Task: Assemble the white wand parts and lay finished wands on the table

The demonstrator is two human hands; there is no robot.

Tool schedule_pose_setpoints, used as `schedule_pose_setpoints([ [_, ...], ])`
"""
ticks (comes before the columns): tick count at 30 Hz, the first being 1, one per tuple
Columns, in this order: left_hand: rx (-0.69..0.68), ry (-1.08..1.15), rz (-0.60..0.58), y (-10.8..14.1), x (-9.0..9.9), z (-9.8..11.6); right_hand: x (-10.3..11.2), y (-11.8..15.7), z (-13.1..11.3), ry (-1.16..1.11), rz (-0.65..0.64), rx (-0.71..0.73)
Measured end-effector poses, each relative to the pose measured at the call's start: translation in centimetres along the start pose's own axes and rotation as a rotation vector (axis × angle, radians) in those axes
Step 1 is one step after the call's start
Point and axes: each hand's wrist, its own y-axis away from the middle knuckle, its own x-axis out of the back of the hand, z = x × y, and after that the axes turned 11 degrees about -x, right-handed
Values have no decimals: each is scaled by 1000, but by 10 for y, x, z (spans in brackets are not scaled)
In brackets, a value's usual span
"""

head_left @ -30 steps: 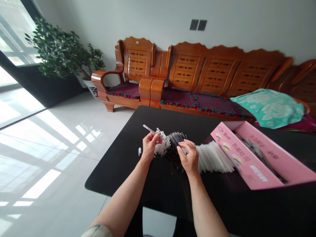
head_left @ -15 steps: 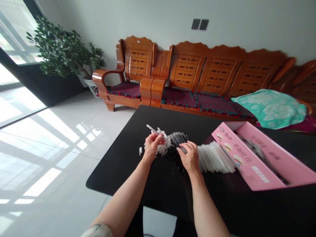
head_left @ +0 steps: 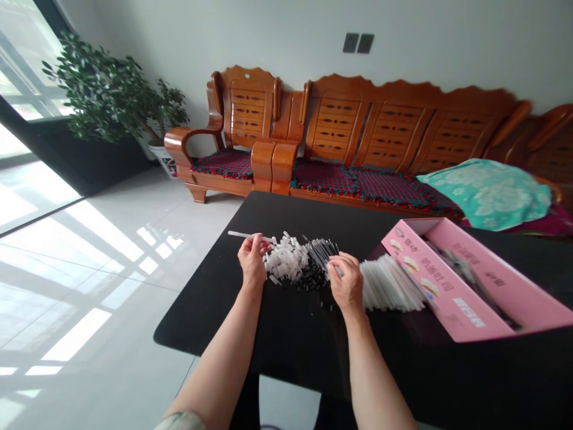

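Observation:
My left hand (head_left: 252,263) is closed in a pinch on a slim white pen barrel (head_left: 240,234), which points left above the table. Just right of it lies a heap of short white caps (head_left: 286,258). Small black plugs (head_left: 311,278) are piled beside the caps. Behind them is a bundle of thin dark pen refills (head_left: 322,251) with pale tips. At the right end of this bundle, my right hand (head_left: 347,279) is closed, and a greyish rod end, seemingly a refill, shows between thumb and fingers. A stack of translucent white barrels (head_left: 391,283) lies right of that hand.
On the right of the black table (head_left: 210,322) stands an open pink box (head_left: 439,280) with greyish things inside. A wooden sofa (head_left: 340,125) with a turquoise cloth (head_left: 492,194) is behind the table. A potted plant (head_left: 111,95) stands at the left.
My left hand has moved left, away from the white caps, with the barrel now lying more level. My right hand has shifted slightly right along the refills.

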Motion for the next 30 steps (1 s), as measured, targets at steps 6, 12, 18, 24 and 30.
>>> schedule_pose_setpoints([
  [6, 39, -32, -241, 15, -6, 1, 29, -7, 32, 335, 366, -134],
  [12, 105, -44, -445, 28, -14, 8, 86, -1, 58, 689, 455, -335],
  [18, 167, -29, -515, 30, -17, 11, 101, 7, 59, 719, 357, -361],
  [24, 189, -5, -578, 34, -18, 10, 81, -7, 21, 432, 301, -201],
  [30, 279, 12, -771, 45, -22, 11, 12, -4, -51, 48, -157, -58],
])
